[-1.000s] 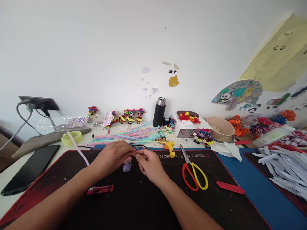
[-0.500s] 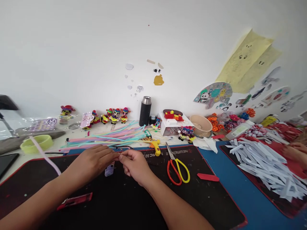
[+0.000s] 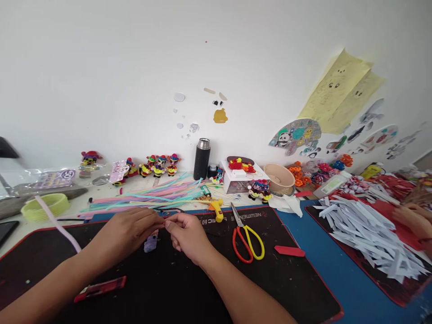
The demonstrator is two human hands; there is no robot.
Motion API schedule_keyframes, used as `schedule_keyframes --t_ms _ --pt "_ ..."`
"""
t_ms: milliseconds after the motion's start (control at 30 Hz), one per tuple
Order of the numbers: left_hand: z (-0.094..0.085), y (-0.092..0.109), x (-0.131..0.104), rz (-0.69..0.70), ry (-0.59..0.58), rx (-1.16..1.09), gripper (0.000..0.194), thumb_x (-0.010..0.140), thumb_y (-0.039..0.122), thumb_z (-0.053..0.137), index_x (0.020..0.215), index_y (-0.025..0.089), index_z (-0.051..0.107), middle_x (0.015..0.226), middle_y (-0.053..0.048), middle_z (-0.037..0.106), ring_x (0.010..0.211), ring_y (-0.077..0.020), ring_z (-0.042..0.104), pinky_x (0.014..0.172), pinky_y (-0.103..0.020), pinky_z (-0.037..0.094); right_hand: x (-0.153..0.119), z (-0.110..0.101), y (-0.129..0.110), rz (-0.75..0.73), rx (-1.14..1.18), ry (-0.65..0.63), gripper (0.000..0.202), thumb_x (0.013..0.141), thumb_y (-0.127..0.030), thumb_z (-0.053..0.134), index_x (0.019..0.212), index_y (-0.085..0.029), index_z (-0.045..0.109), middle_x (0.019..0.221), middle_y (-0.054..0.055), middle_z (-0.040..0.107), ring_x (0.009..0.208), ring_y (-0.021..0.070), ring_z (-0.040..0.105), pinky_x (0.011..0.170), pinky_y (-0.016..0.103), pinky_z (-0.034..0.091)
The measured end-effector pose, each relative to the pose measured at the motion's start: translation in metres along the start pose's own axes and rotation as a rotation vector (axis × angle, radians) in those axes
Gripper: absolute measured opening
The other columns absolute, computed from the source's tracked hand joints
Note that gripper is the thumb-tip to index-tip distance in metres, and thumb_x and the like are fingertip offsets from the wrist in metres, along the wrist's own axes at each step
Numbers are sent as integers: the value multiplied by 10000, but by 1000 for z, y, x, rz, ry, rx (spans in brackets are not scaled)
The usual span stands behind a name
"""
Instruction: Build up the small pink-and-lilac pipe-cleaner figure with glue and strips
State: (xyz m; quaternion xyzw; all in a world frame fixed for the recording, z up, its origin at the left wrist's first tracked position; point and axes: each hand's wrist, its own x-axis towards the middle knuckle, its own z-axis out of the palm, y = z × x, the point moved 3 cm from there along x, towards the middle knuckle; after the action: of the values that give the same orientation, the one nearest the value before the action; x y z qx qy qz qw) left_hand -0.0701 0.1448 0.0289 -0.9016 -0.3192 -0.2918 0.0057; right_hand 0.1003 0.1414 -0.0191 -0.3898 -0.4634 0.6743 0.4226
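Observation:
My left hand (image 3: 130, 228) and my right hand (image 3: 187, 234) meet fingertip to fingertip over a black desk mat (image 3: 189, 288). Together they pinch a thin dark pipe cleaner (image 3: 168, 210) that loops back behind them. A small purple fuzzy figure (image 3: 150, 242) hangs just under my left fingers. A pale pink pipe cleaner (image 3: 59, 222) trails off to the left past my left forearm.
Red-and-yellow scissors (image 3: 248, 236), a yellow glue gun (image 3: 216, 209), a red strip (image 3: 289, 250) and a red lighter (image 3: 100, 288) lie on the mat. Pastel pipe cleaners (image 3: 148, 195), figurines, a black flask (image 3: 201, 158) stand behind. Another person's hand (image 3: 413, 220) rests by white paper strips (image 3: 364, 229).
The view has swung to the right, then steadied. My hands keep the same pinch on the pipe cleaner. Another person's hand has come into view at the right edge.

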Motion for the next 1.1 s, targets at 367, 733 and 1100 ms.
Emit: schedule_keyframes --t_ms 367,733,1100 --pt "-2 -2 1 -33 -16 -21 247 1047 341 525 968 244 738 888 -2 776 775 -178 730 726 -268 514 0 0 1 0 44 -11 451 740 -565 838 881 -186 638 473 -131 479 364 56 330 393 229 251" --pt "-3 2 1 -67 -100 -29 183 1046 251 539 1017 218 717 886 -16 755 794 -168 710 737 -252 496 0 -1 2 -10 30 -3 434 729 -535 847 875 -179 647 512 -125 486 372 47 328 366 208 247" --pt "-4 3 4 -122 -132 -67 133 1010 206 585 1016 215 718 899 -21 757 812 -164 713 738 -254 507 -4 -1 -2 30 -10 16 421 732 -526 832 889 -184 644 500 -120 454 392 59 334 377 198 216"
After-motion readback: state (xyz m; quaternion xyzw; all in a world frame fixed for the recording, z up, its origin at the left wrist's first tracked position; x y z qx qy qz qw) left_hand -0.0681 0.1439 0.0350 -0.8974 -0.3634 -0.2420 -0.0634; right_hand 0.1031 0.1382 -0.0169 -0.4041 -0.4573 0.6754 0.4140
